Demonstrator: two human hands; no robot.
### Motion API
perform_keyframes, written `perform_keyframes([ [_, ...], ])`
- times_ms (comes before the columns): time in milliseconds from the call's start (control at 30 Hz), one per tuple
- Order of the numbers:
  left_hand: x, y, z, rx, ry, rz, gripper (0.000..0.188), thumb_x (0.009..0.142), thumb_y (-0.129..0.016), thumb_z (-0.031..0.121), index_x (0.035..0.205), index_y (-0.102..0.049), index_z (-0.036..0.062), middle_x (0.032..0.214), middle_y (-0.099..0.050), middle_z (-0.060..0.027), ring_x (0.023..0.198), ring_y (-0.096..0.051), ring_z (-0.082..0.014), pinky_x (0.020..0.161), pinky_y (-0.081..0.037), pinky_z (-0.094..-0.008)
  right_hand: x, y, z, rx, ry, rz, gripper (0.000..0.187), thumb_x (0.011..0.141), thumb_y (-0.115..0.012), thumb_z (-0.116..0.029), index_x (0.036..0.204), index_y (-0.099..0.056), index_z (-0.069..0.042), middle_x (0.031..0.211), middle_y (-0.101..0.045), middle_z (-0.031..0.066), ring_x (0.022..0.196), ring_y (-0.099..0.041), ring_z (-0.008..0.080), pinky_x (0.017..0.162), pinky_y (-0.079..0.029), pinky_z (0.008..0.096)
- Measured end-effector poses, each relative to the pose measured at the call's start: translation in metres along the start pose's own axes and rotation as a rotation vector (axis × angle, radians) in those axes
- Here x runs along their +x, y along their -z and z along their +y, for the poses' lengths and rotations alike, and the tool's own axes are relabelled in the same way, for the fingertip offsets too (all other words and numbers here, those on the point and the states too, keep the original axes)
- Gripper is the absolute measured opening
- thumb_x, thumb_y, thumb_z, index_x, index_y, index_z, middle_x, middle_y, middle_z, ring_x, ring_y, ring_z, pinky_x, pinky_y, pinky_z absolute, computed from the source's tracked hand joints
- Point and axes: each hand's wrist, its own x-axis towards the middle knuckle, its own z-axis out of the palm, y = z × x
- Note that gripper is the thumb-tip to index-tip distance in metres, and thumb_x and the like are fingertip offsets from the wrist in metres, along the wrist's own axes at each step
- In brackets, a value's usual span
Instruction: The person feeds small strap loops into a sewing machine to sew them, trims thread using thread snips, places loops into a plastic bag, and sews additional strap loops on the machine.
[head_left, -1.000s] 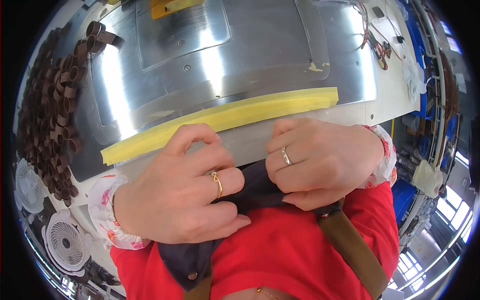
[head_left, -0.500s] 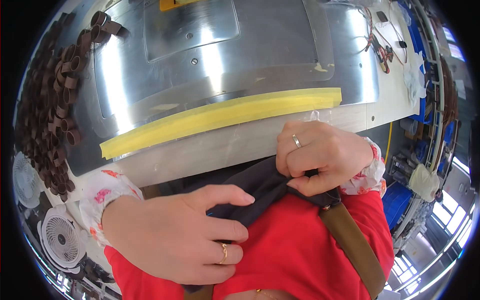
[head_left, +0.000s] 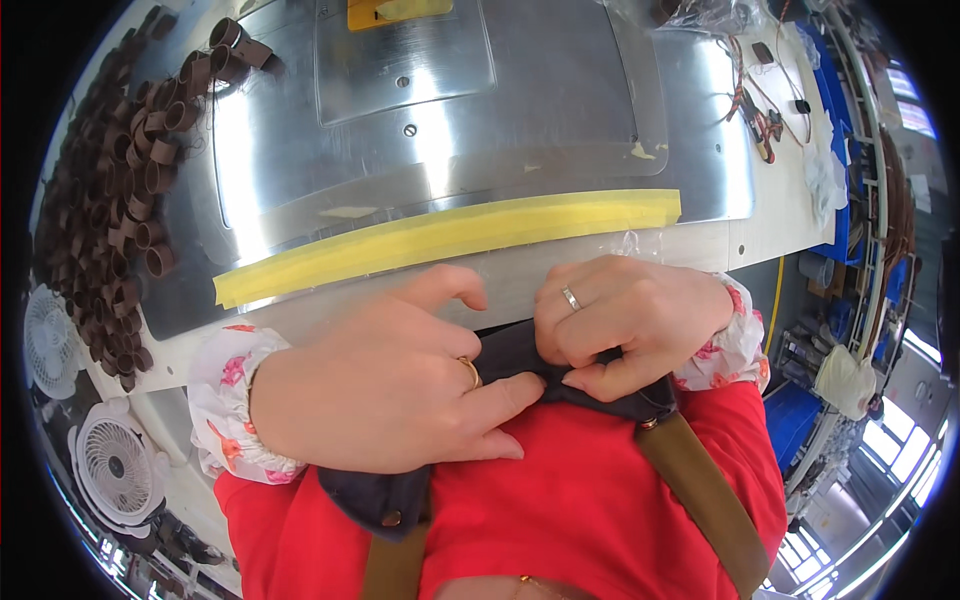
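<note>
Beside a steel-plated worktop (head_left: 560, 110), pinching dark cloth (head_left: 508, 350) in the right hand (head_left: 635, 315), lightly touching with the left hand (head_left: 355, 385) (loose, unclenched), perhaps risking slippage through one-sided grip.

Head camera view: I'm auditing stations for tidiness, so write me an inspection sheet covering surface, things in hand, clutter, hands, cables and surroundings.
Surface: metal plate on a pale table, yellow strip along the plate's near edge.
Things in hand: dark cloth across the red top, beside a brown strap.
Clutter: heaped brown loops at left; crumpled plastic at right.
Left hand: fingers spread, one fingertip at the cloth.
Right hand: pinching the cloth.
Cables: thin cords at the table's right.
Surroundings: white fan at left, blue bin at right.
</note>
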Motion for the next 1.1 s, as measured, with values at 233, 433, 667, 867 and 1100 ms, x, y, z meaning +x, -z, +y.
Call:
perform_keyframes([
  [233, 0.008, -0.003, -0.007, -0.109, -0.057, -0.025, 0.019, 0.074, -0.07, 0.028, 0.08, -0.061, 0.0128, 0.046, -0.042, 0.0032, 0.048, -0.046, -0.015, 0.08, -0.038, -0.035, -0.003, 0.001, -0.002, -0.006, 0.02, 0.001, 0.013, 0.069, -0.062, 0.001, 0.063, -0.05, -0.001, 0.071, -0.056, 0.0081, 0.065, -0.054, 0.0247, 0.062, -0.041, 0.0336],
  [433, 0.006, -0.01, -0.002, -0.215, 0.009, 0.073, 0.012, 0.072, -0.07, 0.018, 0.079, -0.061, 0.0136, 0.052, -0.046, 0.0029, 0.047, -0.047, -0.0143, 0.075, -0.036, -0.0327, -0.001, 0.008, -0.026, 0.141, 0.069, 0.176, 0.013, 0.073, -0.069, -0.011, 0.071, -0.059, -0.004, 0.082, -0.058, 0.0074, 0.069, -0.053, 0.0227, 0.065, -0.04, 0.033],
  [667, 0.005, -0.008, -0.003, -0.23, 0.015, 0.037, 0.01, 0.073, -0.07, 0.016, 0.078, -0.062, 0.0143, 0.055, -0.048, 0.0039, 0.049, -0.047, -0.0133, 0.076, -0.034, -0.0334, 0.008, 0.002, -0.033, -0.205, 0.171, -0.298, 0.016, 0.077, -0.063, -0.022, 0.082, -0.057, -0.008, 0.085, -0.052, 0.0035, 0.082, -0.049, 0.0213, 0.076, -0.034, 0.0343],
  [867, 0.004, 0.006, -0.01, -0.318, -0.065, -0.009, 0.016, 0.074, -0.071, 0.025, 0.086, -0.066, 0.0153, 0.056, -0.051, 0.0046, 0.051, -0.044, -0.0137, 0.079, -0.032, -0.0354, 0.003, 0.012, -0.02, 0.063, 0.247, -0.096, 0.006, 0.078, -0.063, -0.01, 0.074, -0.06, -0.007, 0.075, -0.057, 0.003, 0.067, -0.051, 0.0203, 0.065, -0.038, 0.0314],
  [1100, -0.011, 0.026, 0.003, -0.577, -0.344, 0.031, 0.026, 0.081, -0.066, 0.024, 0.101, -0.066, 0.0088, 0.096, -0.065, -0.0049, 0.066, -0.053, -0.0161, 0.08, -0.037, -0.0362, 0.005, 0.038, -0.035, 0.184, 0.178, -0.064, 0.012, 0.075, -0.07, -0.011, 0.074, -0.06, -0.003, 0.076, -0.06, 0.0055, 0.07, -0.056, 0.0219, 0.064, -0.043, 0.0308],
])
